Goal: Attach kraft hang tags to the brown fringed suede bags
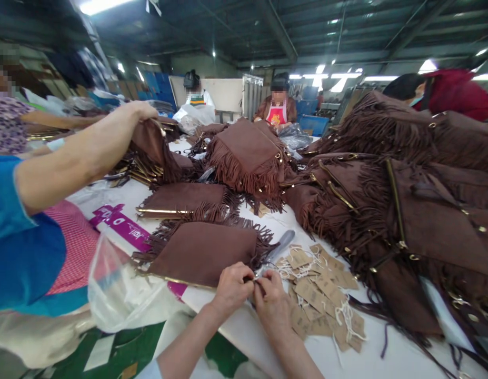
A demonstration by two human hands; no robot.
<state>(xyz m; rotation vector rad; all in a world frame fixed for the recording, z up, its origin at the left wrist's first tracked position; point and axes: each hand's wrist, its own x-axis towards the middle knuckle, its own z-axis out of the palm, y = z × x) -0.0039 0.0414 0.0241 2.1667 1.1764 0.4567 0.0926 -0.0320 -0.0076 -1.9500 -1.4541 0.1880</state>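
Observation:
A brown fringed pouch (204, 247) with a gold zipper along its near edge lies flat on the white table. At its near right corner my left hand (235, 287) is closed in a pinch. My right hand (272, 300) pinches just beside it, the fingertips almost touching. What sits between the fingers is small and mostly hidden. Right of my hands spreads a loose heap of brown cardboard tags (322, 295) with white strings. A grey-handled tool (283, 245) lies beyond my right hand, its near end partly hidden.
Another fringed pouch (184, 199) lies behind. Large piles of brown fringed bags (437, 205) fill the right side and the middle back. On the left, a co-worker's arm (89, 142) reaches over the table, holding a brown bag. A clear plastic bag (121, 289) hangs at the table's near edge.

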